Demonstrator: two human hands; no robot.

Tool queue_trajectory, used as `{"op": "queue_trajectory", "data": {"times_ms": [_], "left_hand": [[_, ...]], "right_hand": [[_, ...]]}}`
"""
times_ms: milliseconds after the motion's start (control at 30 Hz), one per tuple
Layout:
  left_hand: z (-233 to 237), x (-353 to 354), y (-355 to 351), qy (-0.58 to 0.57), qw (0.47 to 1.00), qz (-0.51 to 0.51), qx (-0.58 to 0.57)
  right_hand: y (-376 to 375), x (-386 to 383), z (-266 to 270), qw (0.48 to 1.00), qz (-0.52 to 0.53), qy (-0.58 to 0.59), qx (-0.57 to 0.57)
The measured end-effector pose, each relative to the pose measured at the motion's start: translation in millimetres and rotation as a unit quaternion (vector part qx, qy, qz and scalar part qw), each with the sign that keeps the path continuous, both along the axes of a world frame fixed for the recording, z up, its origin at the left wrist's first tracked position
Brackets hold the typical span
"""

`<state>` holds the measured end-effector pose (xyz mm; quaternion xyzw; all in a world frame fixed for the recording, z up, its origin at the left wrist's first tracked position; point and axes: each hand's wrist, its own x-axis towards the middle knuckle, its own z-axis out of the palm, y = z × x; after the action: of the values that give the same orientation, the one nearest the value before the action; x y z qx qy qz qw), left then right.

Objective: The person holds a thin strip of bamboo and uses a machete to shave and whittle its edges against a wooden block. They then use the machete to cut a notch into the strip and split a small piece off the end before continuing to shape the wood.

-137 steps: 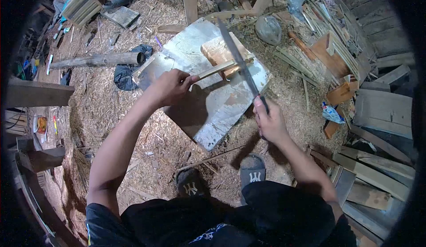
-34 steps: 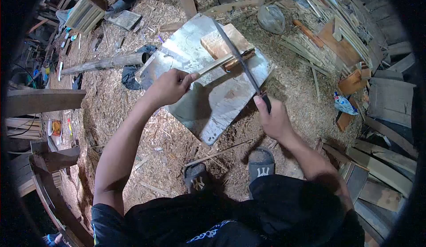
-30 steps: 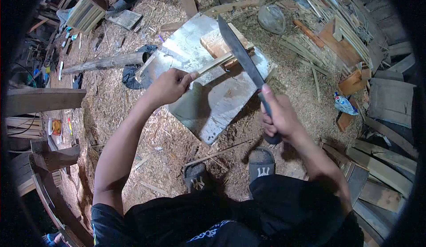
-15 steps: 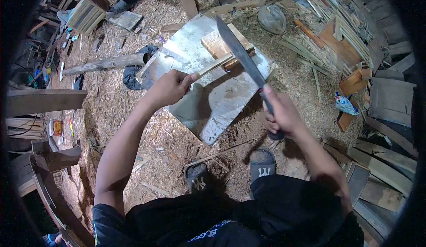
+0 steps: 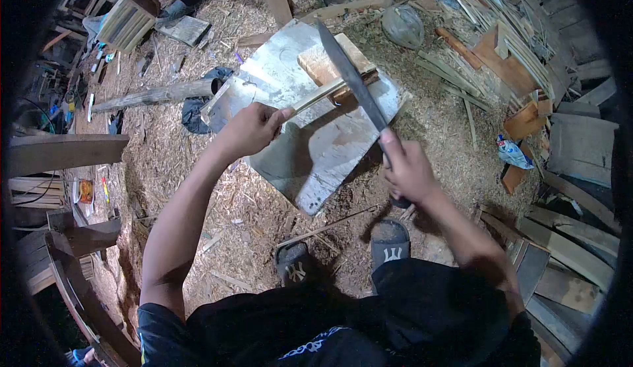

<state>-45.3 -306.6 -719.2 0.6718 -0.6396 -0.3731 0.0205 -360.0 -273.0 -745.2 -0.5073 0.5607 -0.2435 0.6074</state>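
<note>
My left hand (image 5: 254, 128) is closed around the near end of a thin wooden strip (image 5: 319, 95). The strip's far end rests at the edge of a thick wooden block (image 5: 321, 62), which sits on a pale, worn board (image 5: 277, 57) on the floor. In my right hand (image 5: 410, 169) is the dark handle of a machete (image 5: 356, 80). Its long blade points up and away, crossing over the strip's far end and overlapping the block in this view. Shadows of my hands and the blade fall on the board.
Sawdust and shavings cover the floor (image 5: 217, 235). Left of the board lies a round wooden pole (image 5: 155, 94). A clear plastic bag (image 5: 403, 27) sits beyond it to the right, near stacked wooden strips (image 5: 527, 57). At top left is another person's foot (image 5: 177, 9) beside a slatted wooden piece (image 5: 128, 21).
My right hand and the machete have shifted slightly left and up, the blade now lying closer along the block. My left hand and the strip stay nearly in place.
</note>
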Motion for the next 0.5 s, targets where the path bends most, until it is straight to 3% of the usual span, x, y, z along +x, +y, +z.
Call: {"op": "queue_trajectory", "data": {"times_ms": [33,100,167,233,300,333,367,467,500], "left_hand": [[-0.4,0.3,-0.2,-0.002,1.000,0.002,-0.006],[1.4,-1.7,0.2,-0.001,1.000,0.003,-0.011],[6.1,-3.8,-1.9,-0.020,1.000,0.010,0.012],[2.5,-2.5,-1.6,-0.015,1.000,0.012,0.009],[2.2,-2.4,0.5,-0.012,1.000,0.013,0.007],[3.9,-3.4,1.7,-0.011,1.000,0.012,0.002],[6.0,-4.0,1.6,-0.009,1.000,0.011,-0.005],[1.1,-3.0,-0.3,-0.025,1.000,0.012,-0.004],[2.3,-3.8,1.4,-0.026,1.000,0.013,-0.002]], "right_hand": [[-6.5,-3.8,19.4,0.969,-0.010,-0.123,0.215],[-5.6,-5.7,32.0,0.978,-0.030,-0.089,0.187],[-2.7,-11.9,28.5,0.998,-0.023,-0.041,-0.029],[-1.4,-10.7,20.7,0.994,-0.037,-0.068,-0.080],[2.2,-5.2,-3.0,0.953,-0.033,0.009,-0.301],[3.1,4.0,-7.9,0.953,-0.027,0.047,-0.298],[-0.3,1.0,-24.7,0.974,0.061,0.144,-0.165],[7.2,7.7,-26.8,0.962,0.006,0.129,-0.240],[3.8,4.6,-17.6,0.996,-0.001,0.059,-0.064]]}}
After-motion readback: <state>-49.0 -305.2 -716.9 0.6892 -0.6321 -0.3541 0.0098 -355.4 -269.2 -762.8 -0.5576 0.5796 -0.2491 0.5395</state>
